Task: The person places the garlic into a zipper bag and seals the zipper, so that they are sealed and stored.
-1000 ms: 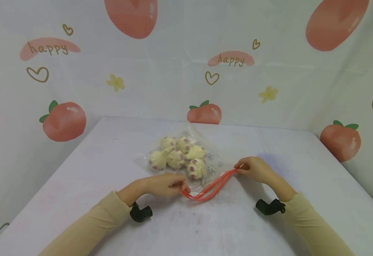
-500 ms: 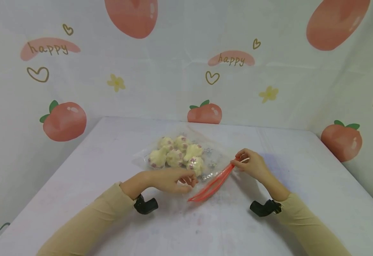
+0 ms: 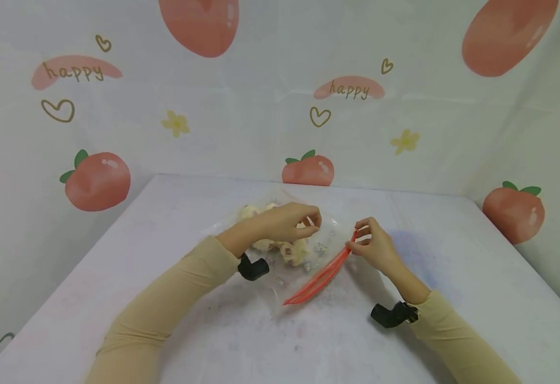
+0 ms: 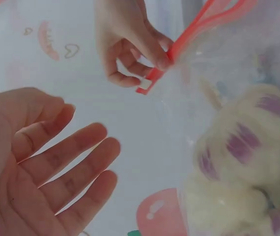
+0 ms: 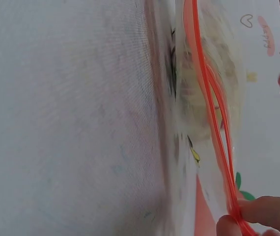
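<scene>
A clear zip bag (image 3: 282, 285) with several garlic bulbs (image 3: 293, 253) inside lies on the table. Its red zip strip (image 3: 319, 282) runs along the near right edge, and both lines of it stand apart in the right wrist view. My right hand (image 3: 378, 249) pinches the strip's right end between thumb and fingers, where a small white piece (image 4: 145, 84) sits at the tip. Above the bag, my left hand (image 3: 292, 221) holds nothing, its fingers loosely bent and spread in the left wrist view. It hides some of the bulbs from the head camera.
The white table (image 3: 241, 341) reaches back to a printed cloth backdrop (image 3: 241, 85) with red fruit and hearts. A black wrist camera (image 3: 253, 268) sits under the left wrist and another camera (image 3: 392, 314) under the right.
My left hand has let go of the strip's left end and moved up and right over the bag. My right hand has kept its pinch and shifted slightly up.
</scene>
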A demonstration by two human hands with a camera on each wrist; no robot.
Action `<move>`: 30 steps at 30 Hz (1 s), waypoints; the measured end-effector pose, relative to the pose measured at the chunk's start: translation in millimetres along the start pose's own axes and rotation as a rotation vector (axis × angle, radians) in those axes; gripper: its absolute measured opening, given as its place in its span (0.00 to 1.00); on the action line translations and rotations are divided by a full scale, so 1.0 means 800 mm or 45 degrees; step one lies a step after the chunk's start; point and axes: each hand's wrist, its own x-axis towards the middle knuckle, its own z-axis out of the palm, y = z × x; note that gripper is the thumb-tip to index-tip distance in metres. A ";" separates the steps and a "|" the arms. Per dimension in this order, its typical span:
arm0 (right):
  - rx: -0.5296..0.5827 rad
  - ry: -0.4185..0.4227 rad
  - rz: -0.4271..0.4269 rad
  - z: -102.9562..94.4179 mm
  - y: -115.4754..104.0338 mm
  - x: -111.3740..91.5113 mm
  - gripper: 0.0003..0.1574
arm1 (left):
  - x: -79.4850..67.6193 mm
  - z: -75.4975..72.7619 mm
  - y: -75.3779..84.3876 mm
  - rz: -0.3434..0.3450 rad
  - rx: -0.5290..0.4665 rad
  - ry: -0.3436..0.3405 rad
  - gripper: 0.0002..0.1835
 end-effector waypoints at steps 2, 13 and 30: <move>0.030 0.010 0.011 0.000 -0.002 0.000 0.31 | 0.014 0.000 -0.001 0.009 0.032 0.021 0.09; 0.138 0.033 0.040 0.001 -0.006 0.002 0.35 | 0.077 0.025 -0.006 -0.105 0.168 0.068 0.17; 0.105 0.108 -0.096 0.003 -0.017 0.001 0.21 | 0.105 0.050 -0.009 -0.225 0.089 0.210 0.15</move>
